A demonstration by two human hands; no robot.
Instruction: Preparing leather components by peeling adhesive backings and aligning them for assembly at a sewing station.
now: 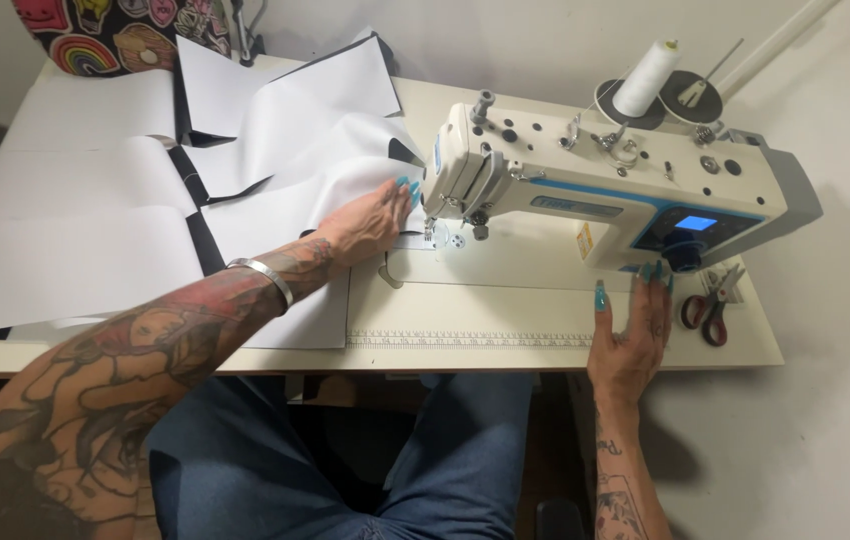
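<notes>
The white fabric (275,150) lies spread over the left half of the sewing table (485,310), its near edge running under the left hand (370,222) just beside the needle of the sewing machine (595,185). That hand presses flat on the fabric, fingers straight and close together. The right hand (635,335) rests on the table below the machine's control panel, fingers slightly spread, holding nothing; red-handled scissors (710,310) lie just beside it.
</notes>
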